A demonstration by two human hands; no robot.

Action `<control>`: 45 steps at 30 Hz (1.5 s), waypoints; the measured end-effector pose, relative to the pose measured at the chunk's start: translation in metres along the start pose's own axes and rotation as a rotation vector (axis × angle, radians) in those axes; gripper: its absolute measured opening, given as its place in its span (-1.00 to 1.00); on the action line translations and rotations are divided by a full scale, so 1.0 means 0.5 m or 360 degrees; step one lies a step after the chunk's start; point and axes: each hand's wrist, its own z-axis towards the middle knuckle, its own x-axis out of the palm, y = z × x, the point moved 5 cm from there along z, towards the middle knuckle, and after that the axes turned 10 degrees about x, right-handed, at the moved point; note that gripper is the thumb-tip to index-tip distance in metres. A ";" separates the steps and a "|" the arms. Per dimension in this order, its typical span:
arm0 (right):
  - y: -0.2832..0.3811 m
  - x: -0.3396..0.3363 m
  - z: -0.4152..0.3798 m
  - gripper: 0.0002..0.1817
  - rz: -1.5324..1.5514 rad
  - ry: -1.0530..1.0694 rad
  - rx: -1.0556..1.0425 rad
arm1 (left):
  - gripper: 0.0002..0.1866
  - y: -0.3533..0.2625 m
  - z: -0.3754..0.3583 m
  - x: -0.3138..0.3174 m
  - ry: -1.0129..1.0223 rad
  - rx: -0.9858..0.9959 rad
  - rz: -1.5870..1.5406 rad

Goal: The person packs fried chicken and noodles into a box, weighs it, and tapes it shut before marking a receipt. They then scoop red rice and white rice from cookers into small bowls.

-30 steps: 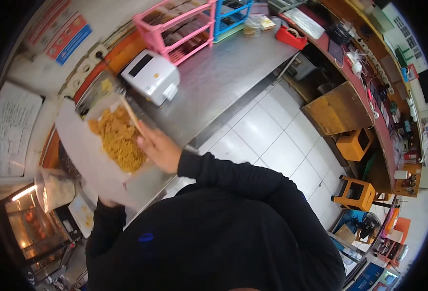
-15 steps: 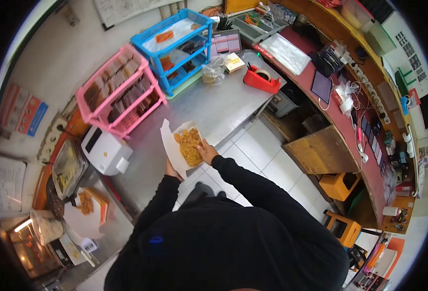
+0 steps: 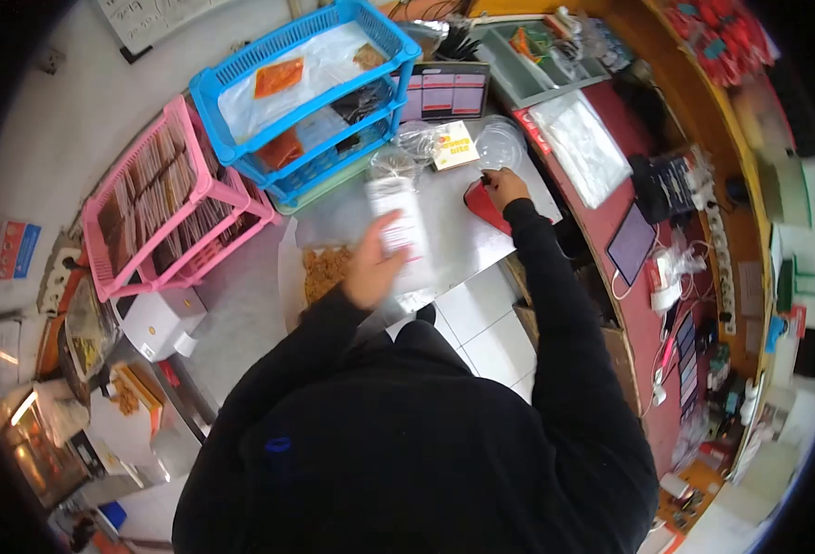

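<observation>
My left hand [image 3: 375, 263], smeared by motion, is closed on a white printed paper [image 3: 409, 235] over the metal counter. Beside and partly beneath that wrist, golden-brown fried food [image 3: 324, 268] lies on a white box [image 3: 290, 282] opened out on the counter; my sleeve covers its near side. My right hand [image 3: 507, 188] reaches to the counter's far right, fingers bent and closed at the end of a red tape dispenser [image 3: 484, 209]. The hand hides the tape roll. A small yellow-and-white box [image 3: 455, 146] and clear plastic lids [image 3: 499, 144] sit just behind it.
Blue tiered baskets [image 3: 311, 120] with packets stand at the back, next to a pink rack [image 3: 195, 208] of sachets. A white printer-like device [image 3: 155, 323] is at left. To the right, a red-topped desk [image 3: 611, 249] carries a tablet [image 3: 631, 244] and cables.
The box of fried food was held in both hands and now rests on the counter. My right hand has moved to the tape dispenser; my left now has the printed paper.
</observation>
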 end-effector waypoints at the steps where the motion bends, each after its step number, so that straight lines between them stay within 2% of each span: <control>1: -0.013 0.010 0.007 -0.73 0.0083 0.0049 -0.0049 | -0.39 0.125 0.015 0.013 0.0120 -0.0109 -0.0033; 2: -0.016 0.003 0.006 -0.75 0.0164 0.0103 -0.0094 | -0.33 0.221 0.021 0.024 0.0184 -0.0211 0.0012; 3: -0.020 -0.005 0.008 -0.76 0.0241 0.0157 -0.0140 | -0.31 0.332 0.013 0.014 0.0236 -0.0057 0.0536; 8: -0.055 -0.023 0.021 -0.88 0.0476 0.0352 -0.0194 | -0.21 0.431 0.021 0.026 0.0471 -0.0098 0.1627; 11: -0.038 -0.110 0.019 -0.91 0.1426 0.0470 -0.0061 | -0.25 0.388 0.043 0.010 0.0271 -0.0180 0.2154; 13: 0.008 -0.186 -0.006 -0.81 0.1715 0.0765 0.0119 | -0.24 0.360 0.048 -0.004 0.0116 -0.0153 0.2243; 14: 0.014 -0.182 -0.016 -0.70 0.1774 0.0863 0.0009 | -0.23 0.351 0.048 -0.007 0.0039 -0.0134 0.2285; 15: 0.018 -0.160 -0.023 -0.76 0.1733 0.0979 -0.0013 | -0.21 0.353 0.049 -0.003 0.0112 -0.0151 0.2284; 17: -0.004 -0.053 -0.058 -0.82 0.1720 0.1185 -0.0004 | -0.19 0.358 0.044 0.007 0.0267 -0.0186 0.2273; 19: -0.034 0.068 -0.097 -0.81 0.1297 0.1297 -0.0218 | -0.15 0.354 0.040 0.006 0.0363 -0.0144 0.2256; 22: -0.055 0.184 -0.149 -0.81 0.1020 0.1400 -0.0084 | -0.09 0.358 0.039 0.003 0.0356 -0.0105 0.2226; 25: -0.037 0.219 -0.157 -0.78 0.1253 0.1613 0.0315 | -0.03 0.364 0.042 0.000 0.0346 -0.0125 0.2249; 26: -0.031 0.228 -0.146 -0.76 0.1266 0.1619 0.0225 | -0.02 0.367 0.042 -0.001 0.0357 -0.0141 0.2263; 30: 0.005 0.235 -0.089 -0.78 0.1317 0.1248 -0.0127 | -0.02 0.368 0.044 -0.003 0.0382 -0.0136 0.2274; 33: 0.036 0.234 -0.063 -0.78 0.1086 0.1198 -0.0261 | 0.00 0.368 0.045 -0.002 0.0382 -0.0139 0.2273; 42: 0.058 0.223 -0.066 -0.79 0.0999 0.1168 -0.0433 | 0.01 0.371 0.047 -0.004 0.0391 -0.0154 0.2267; 45: 0.056 0.217 -0.069 -0.79 0.1015 0.1115 -0.0386 | 0.02 0.370 0.049 -0.004 0.0402 -0.0166 0.2270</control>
